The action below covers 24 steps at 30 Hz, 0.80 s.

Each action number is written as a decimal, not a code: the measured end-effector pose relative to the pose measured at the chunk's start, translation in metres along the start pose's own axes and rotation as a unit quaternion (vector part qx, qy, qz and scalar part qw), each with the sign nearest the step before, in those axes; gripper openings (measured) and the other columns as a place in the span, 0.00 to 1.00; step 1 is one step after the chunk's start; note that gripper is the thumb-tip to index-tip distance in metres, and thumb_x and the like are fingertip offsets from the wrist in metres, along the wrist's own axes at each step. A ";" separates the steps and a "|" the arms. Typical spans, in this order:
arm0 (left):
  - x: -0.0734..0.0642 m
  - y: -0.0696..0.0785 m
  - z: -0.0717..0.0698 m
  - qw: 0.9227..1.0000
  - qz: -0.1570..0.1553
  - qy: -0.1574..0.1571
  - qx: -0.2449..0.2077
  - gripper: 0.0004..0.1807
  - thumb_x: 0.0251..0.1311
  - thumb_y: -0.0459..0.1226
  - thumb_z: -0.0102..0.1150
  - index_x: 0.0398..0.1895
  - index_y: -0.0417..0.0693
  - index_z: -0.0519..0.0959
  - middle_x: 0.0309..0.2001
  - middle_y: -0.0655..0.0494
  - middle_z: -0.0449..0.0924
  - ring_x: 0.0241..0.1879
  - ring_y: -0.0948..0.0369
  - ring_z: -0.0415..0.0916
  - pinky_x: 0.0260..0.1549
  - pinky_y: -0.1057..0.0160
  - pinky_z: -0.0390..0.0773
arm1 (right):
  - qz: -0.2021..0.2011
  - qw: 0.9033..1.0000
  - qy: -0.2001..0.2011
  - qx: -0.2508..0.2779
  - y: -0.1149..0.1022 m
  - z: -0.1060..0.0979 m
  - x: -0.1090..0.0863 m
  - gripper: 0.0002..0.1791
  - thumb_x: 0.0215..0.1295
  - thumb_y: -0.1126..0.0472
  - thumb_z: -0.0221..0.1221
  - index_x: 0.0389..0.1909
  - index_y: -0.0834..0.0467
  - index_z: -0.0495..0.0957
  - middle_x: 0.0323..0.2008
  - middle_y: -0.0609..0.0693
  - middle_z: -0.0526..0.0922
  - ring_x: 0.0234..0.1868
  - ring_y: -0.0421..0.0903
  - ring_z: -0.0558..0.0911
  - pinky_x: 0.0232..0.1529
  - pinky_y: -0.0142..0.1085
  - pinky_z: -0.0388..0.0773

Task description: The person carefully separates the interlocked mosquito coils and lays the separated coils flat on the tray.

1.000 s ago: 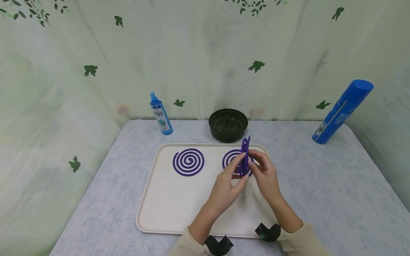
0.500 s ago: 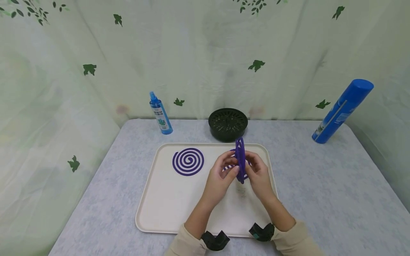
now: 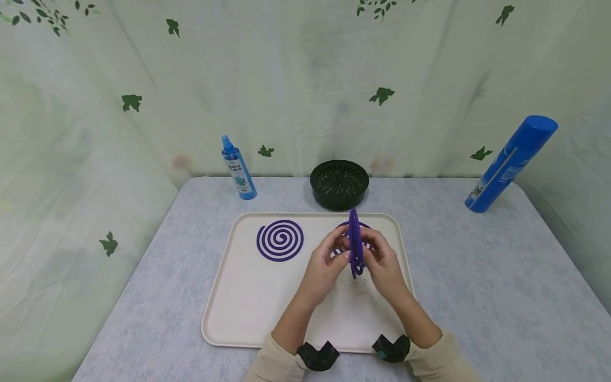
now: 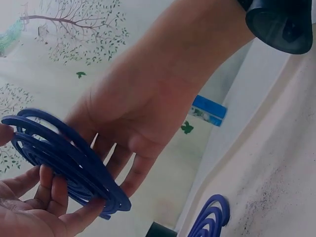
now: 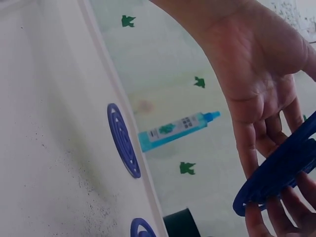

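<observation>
Left hand (image 3: 322, 270) and right hand (image 3: 385, 268) are both occupied: each grips the same purple coil (image 3: 354, 241), thumb and fingers on opposite sides, held on edge above the tray (image 3: 248, 313). In the left wrist view its rings stand apart in layers; whether it is one spiral or two nested together cannot be told.

Assessment of handling: the piece is judged light, stiff and brittle, with a dry surface unlikely to slip. Thin rings would probably snap under twisting or a hard squeeze. Recommended hold is the outer rim, from both sides, with fingers spread to share the load; prying at one ring is the likely cause of breakage.

Dark specks (image 3: 360, 287) lie on the tray below the held piece, possibly crumbs shed from it. Farther along the tray, a flat spiral (image 3: 282, 238) lies on the left, fully visible; a second spiral (image 4: 225, 210) is partly hidden behind the hands in the head view.

Beyond the tray, a dark perforated bowl (image 3: 337, 200) stands on the tabletop (image 3: 477, 292).
</observation>
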<state>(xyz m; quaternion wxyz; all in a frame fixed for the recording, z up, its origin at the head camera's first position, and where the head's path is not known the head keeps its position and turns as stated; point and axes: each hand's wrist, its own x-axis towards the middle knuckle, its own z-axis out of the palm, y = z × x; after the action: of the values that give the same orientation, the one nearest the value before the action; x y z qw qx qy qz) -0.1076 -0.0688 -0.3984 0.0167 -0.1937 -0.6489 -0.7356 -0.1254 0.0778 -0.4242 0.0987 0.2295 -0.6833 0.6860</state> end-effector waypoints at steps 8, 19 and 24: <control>-0.001 0.004 -0.006 0.999 -0.010 -0.016 0.026 0.30 0.58 0.41 0.54 0.62 0.38 0.61 0.41 0.50 0.65 0.44 0.59 0.63 0.48 0.65 0.71 | -0.010 0.996 -0.081 0.045 0.000 -0.005 -0.006 0.38 0.61 0.41 0.50 0.62 0.65 0.57 0.57 0.61 0.63 0.54 0.47 0.68 0.53 0.32 0.68; 0.000 0.006 -0.015 0.997 -0.057 0.005 0.051 0.30 0.57 0.29 0.52 0.64 0.42 0.58 0.46 0.47 0.64 0.48 0.57 0.61 0.46 0.63 0.73 | -0.031 0.999 0.025 -0.016 -0.014 -0.004 -0.002 0.13 0.57 0.80 0.51 0.44 0.73 0.71 0.38 0.64 0.76 0.37 0.42 0.78 0.35 0.30 0.78; 0.000 0.013 -0.017 0.995 -0.076 0.025 0.052 0.28 0.57 0.27 0.50 0.63 0.40 0.60 0.52 0.43 0.66 0.52 0.52 0.65 0.44 0.63 0.75 | -0.041 0.997 0.047 -0.053 -0.022 -0.009 0.001 0.08 0.57 0.80 0.51 0.38 0.76 0.73 0.31 0.65 0.77 0.31 0.42 0.80 0.31 0.32 0.79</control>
<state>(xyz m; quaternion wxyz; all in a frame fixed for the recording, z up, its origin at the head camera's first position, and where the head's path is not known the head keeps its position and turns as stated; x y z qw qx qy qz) -0.1087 -0.0873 -0.3873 -0.0129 -0.1244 -0.6985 -0.7046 -0.1183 0.0877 -0.4041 0.1708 0.2190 -0.7032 0.6545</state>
